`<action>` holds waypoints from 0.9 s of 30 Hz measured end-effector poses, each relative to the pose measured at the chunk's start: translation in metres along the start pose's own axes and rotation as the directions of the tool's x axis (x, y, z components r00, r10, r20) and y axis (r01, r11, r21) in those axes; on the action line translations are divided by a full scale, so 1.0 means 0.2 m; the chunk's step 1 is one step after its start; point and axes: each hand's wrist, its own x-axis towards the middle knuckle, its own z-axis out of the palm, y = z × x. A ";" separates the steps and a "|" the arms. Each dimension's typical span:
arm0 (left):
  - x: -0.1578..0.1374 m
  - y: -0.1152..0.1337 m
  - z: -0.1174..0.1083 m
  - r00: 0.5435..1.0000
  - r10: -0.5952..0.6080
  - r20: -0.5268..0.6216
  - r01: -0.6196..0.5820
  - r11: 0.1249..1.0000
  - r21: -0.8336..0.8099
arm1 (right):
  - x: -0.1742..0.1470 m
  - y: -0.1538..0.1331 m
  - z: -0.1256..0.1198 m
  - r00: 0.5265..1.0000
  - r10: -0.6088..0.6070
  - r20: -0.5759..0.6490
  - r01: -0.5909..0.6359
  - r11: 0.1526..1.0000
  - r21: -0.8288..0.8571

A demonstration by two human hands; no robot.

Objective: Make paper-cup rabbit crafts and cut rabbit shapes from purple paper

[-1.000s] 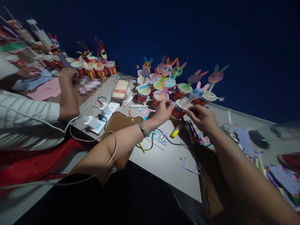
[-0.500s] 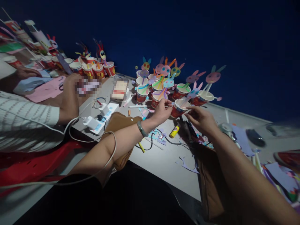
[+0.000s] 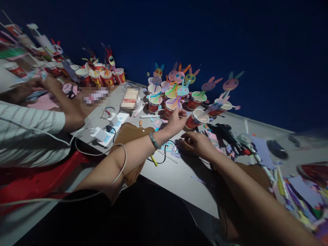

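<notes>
A red paper cup [image 3: 191, 122] with a white inside stands before me, and a blue-and-pink paper rabbit [image 3: 216, 105] on a strip rises from it. Just left of its rim is my left hand [image 3: 176, 122], fingers bent and tips pinched together; anything between them is too small to name. My right hand [image 3: 198, 145] is low over the table, below the cup, with its fingers curled downward. It covers the spot of the yellow tube, and what it grips is hidden. Purple and blue paper scraps [image 3: 170, 148] lie beside its fingertips.
More rabbit cups [image 3: 155, 104] stand behind. A white power strip [image 3: 112, 131], cables and a brown cloth item [image 3: 133, 131] lie left. A black hot-glue-gun-like tool [image 3: 224, 135] lies right. At far left a co-worker's arm [image 3: 61, 102] is over pink paper.
My right hand has left the cup and moved down and left onto the table, over the yellow tube. The left hand has barely moved. A co-worker's hand has lifted at left.
</notes>
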 end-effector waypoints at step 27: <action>-0.06 0.09 0.02 0.950 -0.194 0.246 0.219 0.973 -0.078 | -0.07 0.04 -0.09 0.772 0.026 -0.635 0.026 0.997 0.072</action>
